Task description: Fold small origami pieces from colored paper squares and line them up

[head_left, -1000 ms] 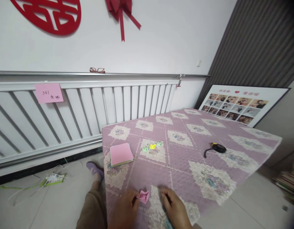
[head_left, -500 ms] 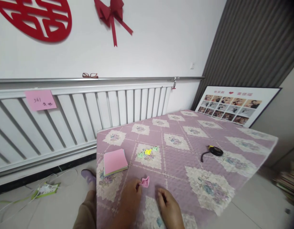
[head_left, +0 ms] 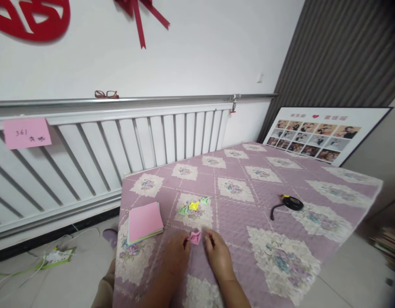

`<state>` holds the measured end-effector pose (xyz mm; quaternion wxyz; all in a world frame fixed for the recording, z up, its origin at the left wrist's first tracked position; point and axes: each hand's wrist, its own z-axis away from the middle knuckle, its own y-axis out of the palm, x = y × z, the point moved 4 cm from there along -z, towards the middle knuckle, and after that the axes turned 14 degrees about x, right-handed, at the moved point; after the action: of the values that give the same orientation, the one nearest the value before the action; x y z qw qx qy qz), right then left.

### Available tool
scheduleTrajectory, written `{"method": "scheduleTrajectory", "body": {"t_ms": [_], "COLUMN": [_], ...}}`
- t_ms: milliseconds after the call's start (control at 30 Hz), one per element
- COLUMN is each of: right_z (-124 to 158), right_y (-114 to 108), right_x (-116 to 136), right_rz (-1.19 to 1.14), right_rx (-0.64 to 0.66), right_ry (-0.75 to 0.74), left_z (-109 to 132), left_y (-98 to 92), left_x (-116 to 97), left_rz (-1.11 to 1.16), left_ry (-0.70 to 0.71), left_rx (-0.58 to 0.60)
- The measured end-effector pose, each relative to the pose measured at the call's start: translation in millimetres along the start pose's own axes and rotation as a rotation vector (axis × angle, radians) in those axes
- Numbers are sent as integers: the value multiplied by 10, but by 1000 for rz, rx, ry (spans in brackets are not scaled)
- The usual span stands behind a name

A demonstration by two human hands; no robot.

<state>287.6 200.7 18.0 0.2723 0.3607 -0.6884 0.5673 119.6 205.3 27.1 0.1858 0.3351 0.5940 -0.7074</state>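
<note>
A small pink folded paper (head_left: 194, 238), pointed at its ends like a little origami boat, is held just over the cloth-covered table. My left hand (head_left: 177, 253) pinches its left end. At its right end are the curled fingertips of my right hand (head_left: 219, 253), closed on the tip as far as I can see. Beyond the hands, a yellow folded paper (head_left: 194, 206) lies between two green ones, a nearer green folded paper (head_left: 183, 210) and a farther green folded paper (head_left: 204, 200). To the left rests a stack of coloured paper squares (head_left: 146, 221), pink on top.
A black and yellow tape measure (head_left: 292, 202) with a strap lies on the purple floral tablecloth (head_left: 231, 218). Behind the table stand a white radiator (head_left: 152, 141) and a photo board (head_left: 316, 132). Glasses (head_left: 106, 94) sit on the pipe. A power strip (head_left: 57, 258) with cables is on the floor.
My right hand has moved in from the right to the pink folded paper, its fingertips now at the paper's right end. The left hand keeps its pinch. The view has shifted slightly.
</note>
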Motion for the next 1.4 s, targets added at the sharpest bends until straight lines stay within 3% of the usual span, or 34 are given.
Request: {"method": "scheduleTrajectory", "body": {"t_ms": [167,467,667,933,1133,1400], "right_z": [-195,-309,-483,-1155,-1575,-1803], "right_y": [9,10,-71,-362,-470,-479], "right_x": [-25,-35,-218,-682,-811,-858], "right_rz": [4,-11,-9,65,166,197], "right_rx": [66,144,0,-119,-12,199], "right_ry": [-63,-151,-92,-5,-11,-78], "left_z": [-75,-154,-300,-356,-418,-462], "left_y": [37,97,115,157,257,311], "left_x": [8,45,15,25,144,232], "left_rz": [29,44,11,-23,-106,-137], "left_ry": [81,58,29,-24,4,82], "left_rx": [-47,-31,-29,3,36,21]}}
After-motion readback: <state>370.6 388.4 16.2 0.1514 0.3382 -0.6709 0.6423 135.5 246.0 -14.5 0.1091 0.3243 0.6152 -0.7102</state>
